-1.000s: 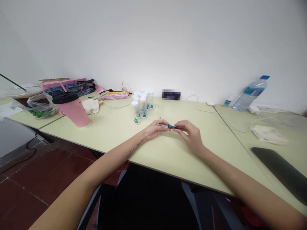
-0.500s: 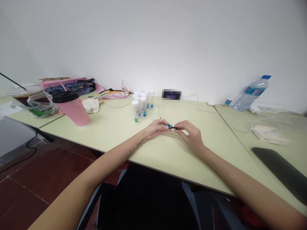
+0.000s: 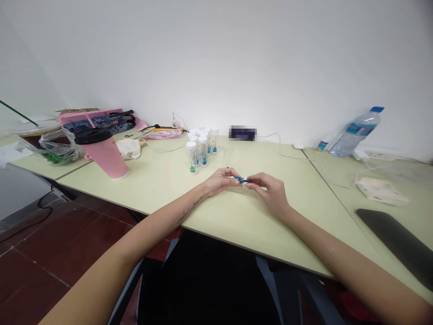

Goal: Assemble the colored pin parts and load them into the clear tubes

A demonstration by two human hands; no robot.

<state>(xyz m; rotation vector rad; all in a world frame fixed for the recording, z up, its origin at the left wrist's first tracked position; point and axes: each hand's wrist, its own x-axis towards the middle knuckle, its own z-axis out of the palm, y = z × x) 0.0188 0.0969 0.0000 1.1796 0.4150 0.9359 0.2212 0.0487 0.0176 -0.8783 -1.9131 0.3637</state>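
Here, both hands meet over the pale table (image 3: 233, 221), fingertips pinched on one small blue-and-black piece (image 3: 242, 180) held between them. The left hand (image 3: 220, 181) grasps its blue end, and a thin pale strand runs back from there across the palm; the right hand (image 3: 271, 192) has thumb and fingers closed at the dark end. The piece's exact shape is too small to tell. Just beyond the grip and to its left stands a cluster of clear tubes (image 3: 191, 156) with white caps; farther left is a pink cup (image 3: 107, 157). Well right of the grip lies a dark pad (image 3: 395, 239).
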